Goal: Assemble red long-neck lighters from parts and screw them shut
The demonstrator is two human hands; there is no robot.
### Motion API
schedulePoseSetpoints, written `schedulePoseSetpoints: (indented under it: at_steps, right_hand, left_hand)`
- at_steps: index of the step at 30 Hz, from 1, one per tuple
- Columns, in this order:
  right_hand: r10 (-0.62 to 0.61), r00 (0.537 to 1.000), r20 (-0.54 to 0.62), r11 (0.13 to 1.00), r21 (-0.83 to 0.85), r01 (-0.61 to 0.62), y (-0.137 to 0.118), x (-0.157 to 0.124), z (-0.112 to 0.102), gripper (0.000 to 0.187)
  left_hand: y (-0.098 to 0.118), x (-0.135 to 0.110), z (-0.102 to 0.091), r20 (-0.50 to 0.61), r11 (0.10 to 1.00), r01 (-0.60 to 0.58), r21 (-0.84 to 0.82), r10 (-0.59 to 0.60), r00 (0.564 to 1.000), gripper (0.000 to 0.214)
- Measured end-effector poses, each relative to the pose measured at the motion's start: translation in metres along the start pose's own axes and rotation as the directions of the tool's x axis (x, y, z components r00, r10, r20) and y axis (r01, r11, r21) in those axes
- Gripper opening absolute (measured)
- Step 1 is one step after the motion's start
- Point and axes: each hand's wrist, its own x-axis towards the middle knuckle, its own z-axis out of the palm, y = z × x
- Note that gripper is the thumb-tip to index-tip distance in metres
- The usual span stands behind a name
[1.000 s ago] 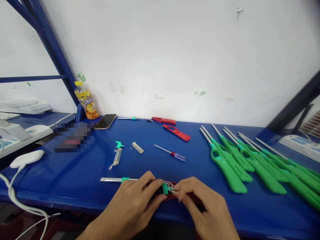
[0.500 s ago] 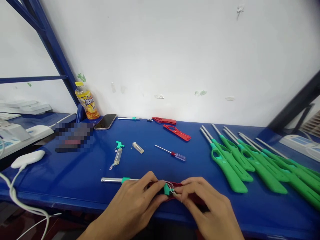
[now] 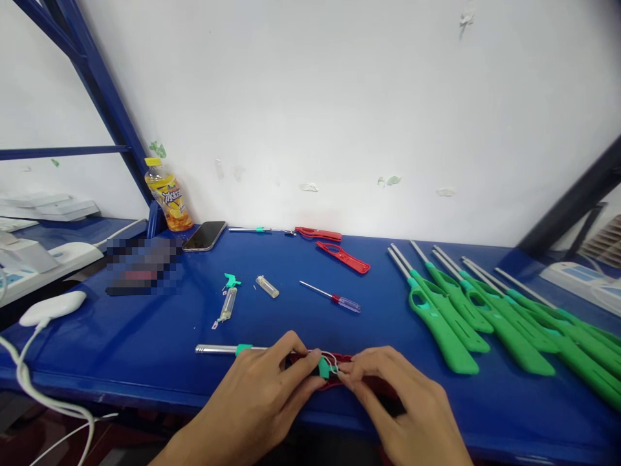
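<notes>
At the bench's front edge lies an opened long-nosed gas lighter, its metal tube [image 3: 218, 349] pointing left and its red casing half [image 3: 345, 357] partly covered by my fingers. My left hand [image 3: 264, 395] is closed, thumb and fingers pinching the lighter around its green trigger [image 3: 323, 367]. My right hand [image 3: 400, 388] pinches the inner parts just right of the trigger, beside a looped white wire [image 3: 334, 360]. Its fingertips hide exactly which part they grip. Beyond the hands lie a screwdriver [image 3: 336, 298], a clear fuel tank [image 3: 267, 287] and another tank [image 3: 228, 304] near a green trigger piece [image 3: 232, 280].
Several green lighters [image 3: 441, 330] are spread at the right. Red casing halves [image 3: 343, 257] and a metal tube [image 3: 247, 230] lie near the wall. A phone [image 3: 205, 236], a drink bottle [image 3: 169, 199] and a white cabled device [image 3: 53, 308] stand or lie at left.
Hardly anything differs. My right fingertips have shifted very slightly at the wire and inner parts; both hands keep their pinch on the lighter.
</notes>
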Motion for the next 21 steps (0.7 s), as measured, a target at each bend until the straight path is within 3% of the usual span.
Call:
schedulePoseSetpoints:
  at_steps: [8,21]
  right_hand:
    - [-0.073,0.992,-0.102,0.997,-0.029,0.071,-0.011,0.001,-0.004,0.014]
    - [-0.033,0.996,-0.083,0.999,-0.029,0.031,-0.009,0.003,-0.004,0.016]
  left_hand:
    - [0.001,0.0,0.0,-0.016,1.0,0.005,-0.01,-0.006,1.0,0.024]
    - [0.001,0.001,-0.001,0.001,0.999,0.022,-0.034,-0.022,1.0,0.023]
